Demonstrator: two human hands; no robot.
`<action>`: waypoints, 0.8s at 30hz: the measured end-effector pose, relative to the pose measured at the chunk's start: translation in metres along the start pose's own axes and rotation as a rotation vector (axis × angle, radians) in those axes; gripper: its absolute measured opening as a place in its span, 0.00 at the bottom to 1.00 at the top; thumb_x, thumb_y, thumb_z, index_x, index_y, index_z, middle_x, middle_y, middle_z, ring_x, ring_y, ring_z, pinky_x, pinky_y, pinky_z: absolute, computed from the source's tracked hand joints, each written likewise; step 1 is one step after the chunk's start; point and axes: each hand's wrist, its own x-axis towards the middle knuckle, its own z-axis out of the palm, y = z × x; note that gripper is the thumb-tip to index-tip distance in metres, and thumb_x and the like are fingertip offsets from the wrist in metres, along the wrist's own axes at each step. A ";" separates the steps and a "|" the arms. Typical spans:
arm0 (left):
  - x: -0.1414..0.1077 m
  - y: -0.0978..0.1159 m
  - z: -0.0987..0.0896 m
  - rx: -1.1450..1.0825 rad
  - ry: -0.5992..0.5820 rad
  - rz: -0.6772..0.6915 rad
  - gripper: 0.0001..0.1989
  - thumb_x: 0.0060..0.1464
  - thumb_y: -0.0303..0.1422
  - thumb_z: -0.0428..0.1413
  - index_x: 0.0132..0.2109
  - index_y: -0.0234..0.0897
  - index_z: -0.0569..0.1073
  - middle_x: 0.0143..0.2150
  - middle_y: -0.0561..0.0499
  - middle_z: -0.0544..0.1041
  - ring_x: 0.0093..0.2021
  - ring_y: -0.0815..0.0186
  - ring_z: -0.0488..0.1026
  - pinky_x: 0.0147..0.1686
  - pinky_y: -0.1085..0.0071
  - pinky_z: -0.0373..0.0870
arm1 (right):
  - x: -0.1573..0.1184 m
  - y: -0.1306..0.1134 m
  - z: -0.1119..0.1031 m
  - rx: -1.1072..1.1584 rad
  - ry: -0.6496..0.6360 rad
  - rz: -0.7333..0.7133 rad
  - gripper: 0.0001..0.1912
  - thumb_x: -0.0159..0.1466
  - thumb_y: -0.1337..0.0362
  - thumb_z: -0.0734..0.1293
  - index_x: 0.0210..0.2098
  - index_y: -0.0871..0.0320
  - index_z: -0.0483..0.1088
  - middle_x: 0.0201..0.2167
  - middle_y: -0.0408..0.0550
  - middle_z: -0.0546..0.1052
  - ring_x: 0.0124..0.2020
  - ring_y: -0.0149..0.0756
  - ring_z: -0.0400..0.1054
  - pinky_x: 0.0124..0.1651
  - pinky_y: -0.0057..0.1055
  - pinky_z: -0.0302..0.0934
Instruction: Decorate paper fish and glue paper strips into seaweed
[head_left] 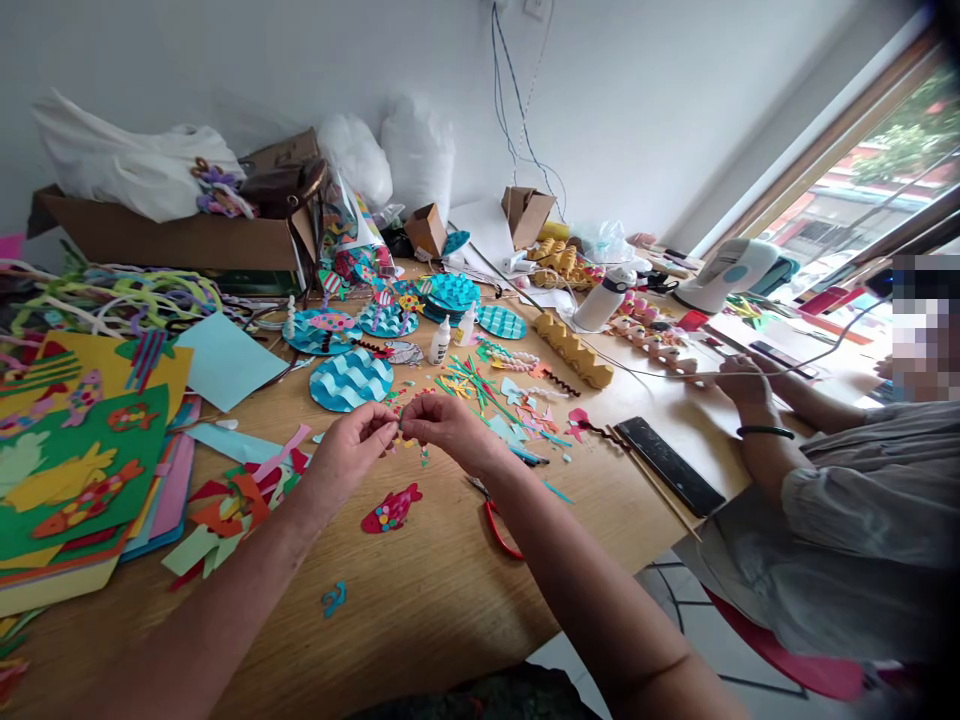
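Over the middle of the table, my left hand (366, 436) and my right hand (444, 424) meet fingertip to fingertip. Both are closed in a pinch, and whatever lies between them is too small to make out. Just below them is a red paper fish (391, 508) with coloured dots. Red-handled scissors (500, 525) lie partly under my right forearm. A blue paper scrap (334, 598) rests nearer the front edge. Beyond my hands sits a blue disc with wavy strips (351, 380), close to two small white glue bottles (440, 341).
Coloured paper sheets (142, 440) and scraps (240, 505) cover the left side. Thin paper strips (480, 385), a yellow egg-carton strip (574, 350) and a black phone-like slab (667, 465) lie right of centre. Another person's hands (742, 385) work at the right. A cardboard box (172, 245) stands behind.
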 end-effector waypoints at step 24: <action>-0.015 -0.009 0.003 0.148 -0.051 -0.013 0.06 0.48 0.35 0.51 0.30 0.36 0.68 0.23 0.56 0.67 0.26 0.70 0.63 0.26 0.75 0.61 | -0.026 -0.001 0.009 -0.515 0.103 -0.088 0.04 0.54 0.70 0.61 0.25 0.60 0.67 0.18 0.37 0.65 0.21 0.22 0.56 0.24 0.20 0.49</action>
